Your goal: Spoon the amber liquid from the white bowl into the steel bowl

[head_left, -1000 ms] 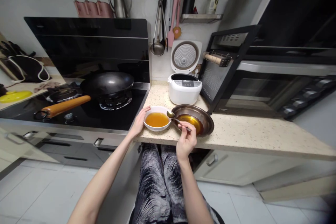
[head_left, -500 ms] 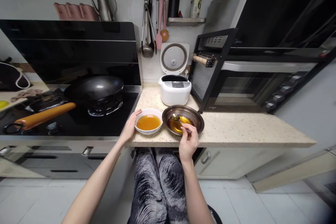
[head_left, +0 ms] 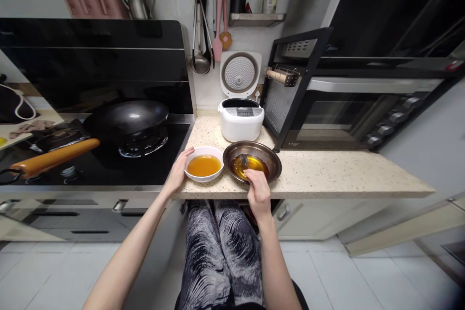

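Note:
A white bowl (head_left: 187,173) of amber liquid (head_left: 204,165) sits near the counter's front edge. My left hand (head_left: 178,169) holds it from the left side, its fingers along the rim. Just to the right stands a brown metal bowl (head_left: 275,164), which has darker golden liquid (head_left: 256,163) in its bottom. My right hand (head_left: 259,189) reaches over the near rim of this metal bowl, fingers pinched around the handle of a metal spoon (head_left: 243,159). The spoon's head is inside the bowl; part of the handle is hidden by my fingers.
Behind the bowls stands a white rice cooker (head_left: 241,123) with its lid up. On the left a black wok (head_left: 127,118) rests on the stove, its orange handle (head_left: 54,157) pointing towards me. An oven (head_left: 341,116) and black rack (head_left: 303,82) border the counter (head_left: 348,174) at right.
The spoon's head has turned over and shifted slightly within the metal bowl as my right hand rotated. My left hand stays at the white bowl. The whole view has tilted slightly downward.

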Action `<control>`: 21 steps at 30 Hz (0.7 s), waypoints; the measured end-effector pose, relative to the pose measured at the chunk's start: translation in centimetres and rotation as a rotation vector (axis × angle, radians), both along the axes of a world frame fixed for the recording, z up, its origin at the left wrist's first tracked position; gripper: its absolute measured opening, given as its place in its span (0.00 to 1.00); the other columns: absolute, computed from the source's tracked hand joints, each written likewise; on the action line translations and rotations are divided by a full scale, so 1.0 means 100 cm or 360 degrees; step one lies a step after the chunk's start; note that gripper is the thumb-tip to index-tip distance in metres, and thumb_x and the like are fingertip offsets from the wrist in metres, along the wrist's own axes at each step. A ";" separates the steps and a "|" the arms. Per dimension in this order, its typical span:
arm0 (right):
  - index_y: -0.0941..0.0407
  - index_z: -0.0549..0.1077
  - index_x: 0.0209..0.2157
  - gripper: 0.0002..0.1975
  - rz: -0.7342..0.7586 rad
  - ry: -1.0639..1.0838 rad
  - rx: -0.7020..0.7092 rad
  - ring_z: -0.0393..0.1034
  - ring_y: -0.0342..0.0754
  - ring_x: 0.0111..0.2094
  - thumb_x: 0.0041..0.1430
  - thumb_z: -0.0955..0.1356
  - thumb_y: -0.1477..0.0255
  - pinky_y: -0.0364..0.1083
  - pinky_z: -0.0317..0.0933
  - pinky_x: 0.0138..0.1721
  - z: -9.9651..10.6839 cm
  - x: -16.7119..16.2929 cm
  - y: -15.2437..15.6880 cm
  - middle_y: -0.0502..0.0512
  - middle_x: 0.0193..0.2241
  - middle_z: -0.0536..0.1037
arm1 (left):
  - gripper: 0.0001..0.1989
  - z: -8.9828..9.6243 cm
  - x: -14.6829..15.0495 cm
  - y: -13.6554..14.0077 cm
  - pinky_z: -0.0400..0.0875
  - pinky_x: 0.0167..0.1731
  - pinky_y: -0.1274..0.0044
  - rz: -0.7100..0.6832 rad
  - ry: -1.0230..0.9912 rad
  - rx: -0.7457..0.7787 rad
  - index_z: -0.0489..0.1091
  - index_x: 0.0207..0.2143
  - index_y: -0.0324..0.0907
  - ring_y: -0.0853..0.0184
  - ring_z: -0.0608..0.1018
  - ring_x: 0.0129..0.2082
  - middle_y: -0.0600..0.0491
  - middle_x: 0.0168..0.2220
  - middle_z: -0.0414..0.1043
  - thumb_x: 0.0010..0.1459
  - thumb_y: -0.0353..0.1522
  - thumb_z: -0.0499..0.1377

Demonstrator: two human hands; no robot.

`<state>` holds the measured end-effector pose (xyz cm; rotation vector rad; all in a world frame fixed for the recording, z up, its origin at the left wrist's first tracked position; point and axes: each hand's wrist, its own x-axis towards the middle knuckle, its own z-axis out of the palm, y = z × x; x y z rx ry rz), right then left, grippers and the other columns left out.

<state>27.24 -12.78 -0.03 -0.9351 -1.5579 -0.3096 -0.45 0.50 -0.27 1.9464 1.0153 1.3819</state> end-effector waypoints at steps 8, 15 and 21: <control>0.54 0.75 0.51 0.24 0.0019 -0.0105 -0.0071 0.75 0.53 0.47 0.62 0.57 0.85 0.57 0.73 0.49 -0.001 0.004 -0.001 0.61 0.43 0.80 | 0.26 0.001 0.000 -0.001 0.52 0.72 0.60 0.0005 0.0013 0.0005 0.72 0.57 0.41 0.58 0.67 0.67 0.45 0.65 0.66 0.71 0.44 0.44; 0.53 0.75 0.47 0.17 -0.0105 0.0064 0.0067 0.76 0.52 0.44 0.65 0.60 0.82 0.55 0.74 0.45 0.007 -0.005 -0.004 0.59 0.39 0.80 | 0.26 0.001 0.001 -0.001 0.52 0.72 0.61 0.0011 0.0018 0.0005 0.71 0.58 0.41 0.59 0.66 0.68 0.45 0.66 0.66 0.71 0.43 0.44; 0.52 0.73 0.44 0.12 -0.0073 0.0369 0.0188 0.76 0.49 0.41 0.66 0.63 0.81 0.52 0.73 0.43 0.018 -0.036 -0.005 0.55 0.37 0.79 | 0.25 0.003 0.001 -0.002 0.53 0.71 0.61 0.0016 0.0025 0.0016 0.72 0.57 0.41 0.59 0.67 0.68 0.46 0.65 0.67 0.71 0.43 0.44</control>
